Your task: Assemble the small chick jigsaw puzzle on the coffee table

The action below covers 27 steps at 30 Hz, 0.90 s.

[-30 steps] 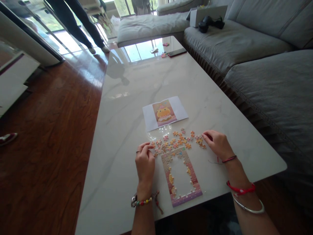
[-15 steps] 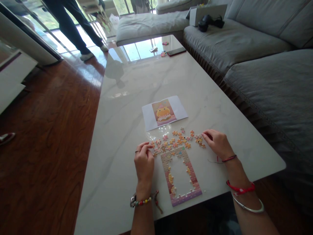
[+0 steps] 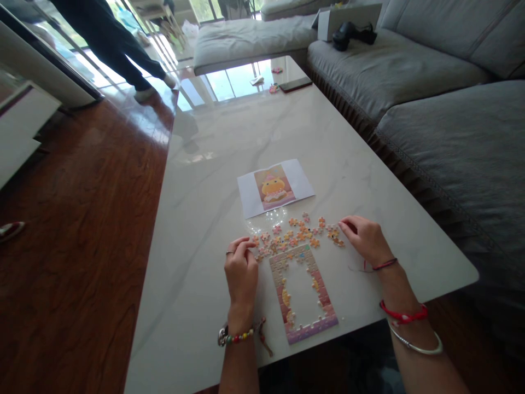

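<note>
A half-built jigsaw frame (image 3: 304, 294) lies on the white marble table (image 3: 205, 219), its middle still bare. Several loose puzzle pieces (image 3: 299, 235) are scattered just beyond it. My left hand (image 3: 240, 271) rests at the left end of the loose pieces, fingers curled in a pinch at a piece. At the right end of the pieces, my right hand (image 3: 363, 239) rests with fingers bent, fingertips touching them. A printed reference picture (image 3: 274, 187) of a yellow character lies further out on the table.
A grey sofa (image 3: 430, 109) runs along the table's right side, with a box and a black device (image 3: 353, 33) on it. A phone (image 3: 296, 85) and small items lie at the table's far end. Another person's legs (image 3: 118, 49) are walking on the wooden floor at top left.
The person at top left has stepped further left. My hands have barely moved; the view has shifted slightly.
</note>
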Each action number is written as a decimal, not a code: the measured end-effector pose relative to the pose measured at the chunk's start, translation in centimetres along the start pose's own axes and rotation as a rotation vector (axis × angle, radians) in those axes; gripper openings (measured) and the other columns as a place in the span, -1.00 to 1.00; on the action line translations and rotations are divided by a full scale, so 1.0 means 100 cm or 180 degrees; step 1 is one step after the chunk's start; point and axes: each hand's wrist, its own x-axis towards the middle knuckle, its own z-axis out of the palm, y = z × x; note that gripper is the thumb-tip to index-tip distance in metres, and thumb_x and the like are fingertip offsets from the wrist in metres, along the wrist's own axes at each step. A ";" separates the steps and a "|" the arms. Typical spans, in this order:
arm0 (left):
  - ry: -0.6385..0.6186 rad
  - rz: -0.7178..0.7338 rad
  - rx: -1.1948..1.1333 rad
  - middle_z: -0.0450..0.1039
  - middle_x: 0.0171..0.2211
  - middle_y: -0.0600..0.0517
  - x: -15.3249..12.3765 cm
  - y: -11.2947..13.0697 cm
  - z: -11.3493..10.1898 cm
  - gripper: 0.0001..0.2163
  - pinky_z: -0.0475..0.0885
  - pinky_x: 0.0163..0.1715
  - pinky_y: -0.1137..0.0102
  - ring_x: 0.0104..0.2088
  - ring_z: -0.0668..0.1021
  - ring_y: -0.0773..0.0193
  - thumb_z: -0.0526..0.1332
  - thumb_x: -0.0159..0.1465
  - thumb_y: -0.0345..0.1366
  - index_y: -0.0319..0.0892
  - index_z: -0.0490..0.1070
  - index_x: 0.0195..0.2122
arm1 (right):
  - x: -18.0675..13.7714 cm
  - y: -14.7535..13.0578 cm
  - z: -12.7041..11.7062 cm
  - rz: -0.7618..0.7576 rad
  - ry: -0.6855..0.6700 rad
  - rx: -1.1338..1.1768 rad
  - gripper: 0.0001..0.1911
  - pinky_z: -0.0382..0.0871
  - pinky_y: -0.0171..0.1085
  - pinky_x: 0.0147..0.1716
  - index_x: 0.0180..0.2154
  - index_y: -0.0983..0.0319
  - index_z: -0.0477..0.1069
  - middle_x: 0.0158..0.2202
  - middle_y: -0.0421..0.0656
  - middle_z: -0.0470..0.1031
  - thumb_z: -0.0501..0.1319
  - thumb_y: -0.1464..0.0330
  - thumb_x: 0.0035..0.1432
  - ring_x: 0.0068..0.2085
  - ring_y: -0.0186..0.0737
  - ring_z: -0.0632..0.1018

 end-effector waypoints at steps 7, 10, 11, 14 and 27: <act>0.0001 -0.0003 -0.0041 0.40 -0.26 -0.01 0.000 0.000 0.000 -0.80 0.33 -0.16 0.36 -0.22 0.45 0.24 -0.01 0.08 -0.50 -0.18 0.37 -0.48 | -0.001 -0.001 -0.001 0.0009 0.0011 0.0020 -0.81 0.21 -0.34 -0.42 -0.47 0.23 0.38 -0.46 -0.16 0.47 0.06 0.32 0.09 -0.42 -0.27 0.45; 0.0003 -0.0017 -0.0059 0.40 -0.27 -0.01 0.000 0.000 0.000 -0.80 0.34 -0.17 0.36 -0.22 0.45 0.24 -0.02 0.07 -0.50 -0.18 0.37 -0.48 | -0.001 0.000 -0.002 0.0022 0.0003 0.0017 -0.81 0.21 -0.34 -0.42 -0.46 0.23 0.38 -0.46 -0.16 0.47 0.06 0.32 0.08 -0.41 -0.27 0.45; 0.0001 -0.0021 -0.0063 0.40 -0.27 -0.01 0.000 0.000 0.000 -0.80 0.34 -0.17 0.36 -0.22 0.45 0.24 -0.02 0.07 -0.51 -0.18 0.37 -0.48 | -0.001 0.000 -0.002 0.0028 -0.0002 0.0018 -0.81 0.21 -0.34 -0.42 -0.46 0.23 0.38 -0.45 -0.16 0.47 0.06 0.32 0.08 -0.41 -0.27 0.45; -0.0012 -0.0028 -0.0073 0.40 -0.26 -0.01 0.000 0.000 0.000 -0.80 0.34 -0.18 0.35 -0.23 0.45 0.25 -0.02 0.08 -0.51 -0.18 0.37 -0.47 | -0.001 -0.001 -0.002 0.0034 -0.0004 0.0009 -0.80 0.21 -0.34 -0.42 -0.45 0.23 0.39 -0.44 -0.15 0.48 0.06 0.31 0.09 -0.40 -0.27 0.45; -0.0029 0.0035 -0.0123 0.40 -0.26 -0.01 -0.001 0.001 -0.002 -0.80 0.34 -0.18 0.35 -0.23 0.45 0.25 -0.01 0.08 -0.52 -0.18 0.37 -0.47 | 0.000 -0.006 0.001 -0.0115 0.0010 -0.0037 -0.79 0.21 -0.33 -0.42 -0.45 0.23 0.39 -0.44 -0.14 0.48 0.05 0.31 0.10 -0.41 -0.26 0.45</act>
